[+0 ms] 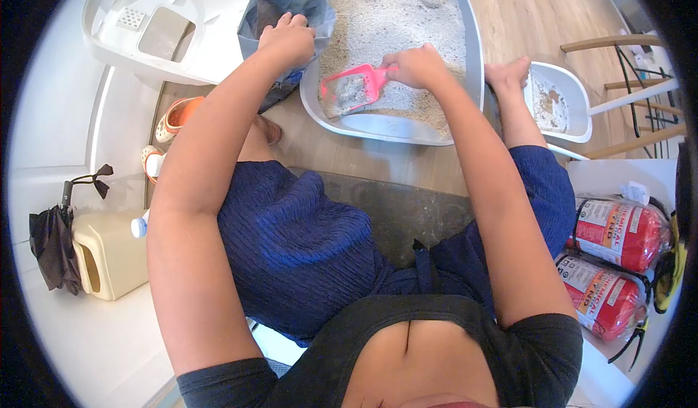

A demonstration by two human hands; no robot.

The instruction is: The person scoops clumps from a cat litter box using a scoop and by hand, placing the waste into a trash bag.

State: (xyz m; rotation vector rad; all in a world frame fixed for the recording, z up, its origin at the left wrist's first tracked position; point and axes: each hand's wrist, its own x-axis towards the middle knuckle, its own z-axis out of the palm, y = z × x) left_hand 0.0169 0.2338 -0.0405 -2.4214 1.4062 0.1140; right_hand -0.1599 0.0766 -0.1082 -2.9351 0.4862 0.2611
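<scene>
My right hand [416, 66] is closed round the handle of a pink litter scoop [374, 81]. The scoop's slotted head is low over the litter near the left side of a litter box [474, 41], with some grey-white litter in it. Pale granular litter [396, 26] covers most of the box, and a bare patch of its floor shows at the near edge. At the box's left, my left hand [291, 41] grips the near right rim of a grey plastic bag [251, 48]. The bag's mouth faces up, and its inside looks dark.
A white litter-box cover [109, 45] lies at the upper left. On the right are a white dustpan [578, 106] with spilled litter, wooden chair legs [611, 43] and red fire extinguishers [629, 233]. Orange-and-white clogs [174, 117] and a cream bin [120, 255] stand left.
</scene>
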